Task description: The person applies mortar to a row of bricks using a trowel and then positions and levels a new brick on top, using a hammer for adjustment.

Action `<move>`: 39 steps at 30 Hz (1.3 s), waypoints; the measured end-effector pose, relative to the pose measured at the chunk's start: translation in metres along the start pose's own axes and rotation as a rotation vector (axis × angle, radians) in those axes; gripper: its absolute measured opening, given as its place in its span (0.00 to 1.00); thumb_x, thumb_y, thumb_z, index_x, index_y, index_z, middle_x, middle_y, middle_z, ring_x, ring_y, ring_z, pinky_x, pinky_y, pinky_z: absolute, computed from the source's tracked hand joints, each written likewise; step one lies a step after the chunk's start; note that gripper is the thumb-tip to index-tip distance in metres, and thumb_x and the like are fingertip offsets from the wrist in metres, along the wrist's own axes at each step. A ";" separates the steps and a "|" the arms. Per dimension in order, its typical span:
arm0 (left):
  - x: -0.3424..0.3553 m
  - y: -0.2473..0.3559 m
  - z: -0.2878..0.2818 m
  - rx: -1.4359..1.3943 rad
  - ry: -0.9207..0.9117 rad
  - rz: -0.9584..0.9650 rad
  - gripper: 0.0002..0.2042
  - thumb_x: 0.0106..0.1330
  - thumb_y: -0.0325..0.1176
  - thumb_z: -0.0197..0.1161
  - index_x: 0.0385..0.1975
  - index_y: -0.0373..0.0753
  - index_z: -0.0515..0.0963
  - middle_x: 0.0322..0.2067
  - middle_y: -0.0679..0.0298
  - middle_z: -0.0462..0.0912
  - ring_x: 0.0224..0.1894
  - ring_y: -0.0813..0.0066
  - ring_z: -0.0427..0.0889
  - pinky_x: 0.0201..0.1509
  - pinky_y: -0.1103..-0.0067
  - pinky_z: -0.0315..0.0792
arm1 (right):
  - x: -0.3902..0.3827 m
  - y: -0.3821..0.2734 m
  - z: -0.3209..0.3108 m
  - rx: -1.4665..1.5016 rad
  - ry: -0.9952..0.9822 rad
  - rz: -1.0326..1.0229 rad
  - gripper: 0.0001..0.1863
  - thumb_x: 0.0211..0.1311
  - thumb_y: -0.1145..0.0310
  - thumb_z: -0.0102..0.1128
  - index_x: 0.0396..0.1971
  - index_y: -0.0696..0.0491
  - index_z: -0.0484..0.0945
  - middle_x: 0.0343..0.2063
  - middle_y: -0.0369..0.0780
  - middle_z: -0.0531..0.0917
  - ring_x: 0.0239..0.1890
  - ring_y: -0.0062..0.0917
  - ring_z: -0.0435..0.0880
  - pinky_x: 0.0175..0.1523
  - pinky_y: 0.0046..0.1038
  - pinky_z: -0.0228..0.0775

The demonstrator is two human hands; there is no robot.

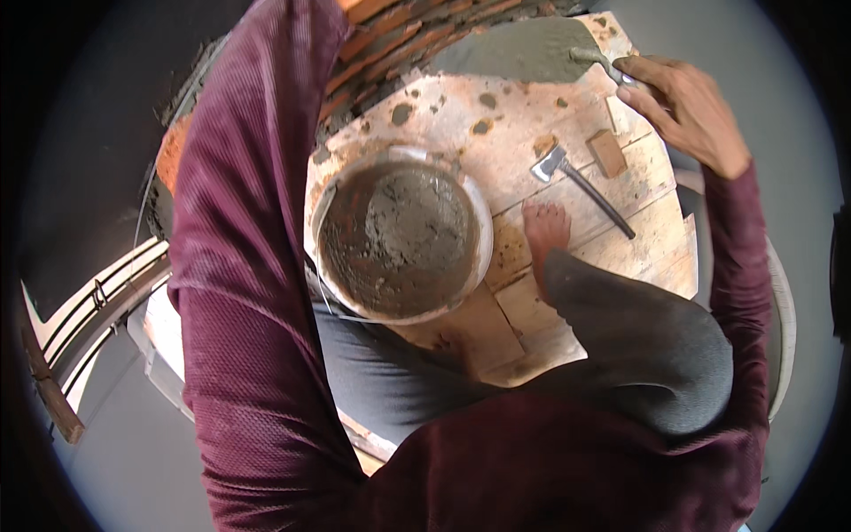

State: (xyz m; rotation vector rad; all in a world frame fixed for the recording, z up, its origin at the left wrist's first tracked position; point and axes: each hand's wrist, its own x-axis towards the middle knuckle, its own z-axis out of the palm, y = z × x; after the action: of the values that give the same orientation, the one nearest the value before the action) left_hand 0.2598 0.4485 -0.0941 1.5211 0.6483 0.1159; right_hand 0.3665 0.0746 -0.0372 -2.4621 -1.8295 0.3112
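Note:
My right hand (687, 111) is closed round the handle of a trowel (592, 58), its curved shank coated in grey mortar. The shank runs into a smooth patch of wet grey mortar (514, 51); I cannot tell blade from mortar there. My left arm (257, 204), in a maroon sleeve, stretches up past the picture's top edge, so the left hand is out of sight. Between my arms stands a round bucket (483, 222) partly filled with grey mortar (412, 217). To its right a hatchet-headed hammer (581, 186) with a dark handle lies on the boards.
Rough brickwork (381, 53) with mortar joints rises at the top. A small brown block (607, 152) lies beyond the hammer. My bare foot (547, 226) rests on the mortar-spotted wooden boards (523, 124) beside the bucket. Railing-like bars (111, 297) show far left.

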 end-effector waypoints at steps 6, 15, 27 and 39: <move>-0.011 0.013 0.002 -0.556 -0.170 0.051 0.43 0.72 0.67 0.41 0.45 0.18 0.73 0.41 0.40 0.82 0.40 0.51 0.84 0.47 0.58 0.81 | 0.004 -0.160 0.011 -0.220 -0.160 -0.460 0.09 0.59 0.64 0.60 0.28 0.55 0.80 0.17 0.36 0.73 0.22 0.26 0.79 0.27 0.31 0.70; 0.016 0.005 -0.015 -0.365 -0.167 0.086 0.44 0.70 0.70 0.36 0.28 0.23 0.77 0.31 0.42 0.83 0.36 0.50 0.85 0.47 0.59 0.80 | 0.037 -0.283 0.094 -0.672 -0.566 -0.783 0.08 0.52 0.64 0.62 0.26 0.50 0.87 0.21 0.37 0.81 0.25 0.31 0.80 0.25 0.38 0.67; 0.017 0.012 -0.018 -0.297 -0.166 0.126 0.47 0.69 0.72 0.33 0.35 0.23 0.79 0.36 0.45 0.84 0.39 0.55 0.85 0.50 0.64 0.78 | 0.029 -0.269 0.108 -0.314 -0.726 -0.568 0.08 0.53 0.67 0.64 0.32 0.49 0.88 0.30 0.38 0.88 0.36 0.34 0.89 0.34 0.41 0.78; 0.030 0.018 -0.015 -0.233 -0.187 0.099 0.50 0.68 0.74 0.29 0.41 0.24 0.81 0.41 0.47 0.86 0.41 0.59 0.85 0.53 0.69 0.76 | 0.044 -0.177 0.069 0.190 -0.965 -0.347 0.19 0.63 0.55 0.59 0.41 0.57 0.84 0.32 0.51 0.85 0.40 0.47 0.85 0.49 0.43 0.76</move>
State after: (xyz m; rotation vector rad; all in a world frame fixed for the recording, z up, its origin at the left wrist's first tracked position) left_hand 0.2836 0.4769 -0.0860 1.3203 0.3957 0.1181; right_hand 0.1982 0.1635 -0.0809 -1.9095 -2.2819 1.7686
